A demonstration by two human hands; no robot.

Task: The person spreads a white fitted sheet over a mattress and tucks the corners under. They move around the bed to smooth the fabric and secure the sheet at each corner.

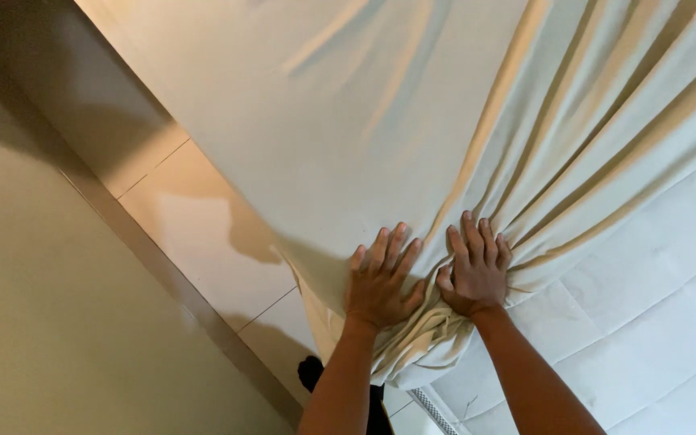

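Note:
A pale cream bed sheet (348, 121) is stretched over a mattress corner, with folds fanning toward my hands. My left hand (380, 278) lies flat on the sheet at the corner, fingers spread. My right hand (475, 270) presses on the bunched folds just beside it, fingers apart, thumb tucked into the gathered cloth. Below the hands the sheet's gathered edge (412, 346) hangs over the corner. To the right lies the bare white quilted mattress (654, 298).
A tiled floor (203, 234) runs along the bed's left side, bounded by a beige wall (42, 306) with a dark baseboard. Something dark, perhaps my foot (312, 372), shows on the floor near the corner.

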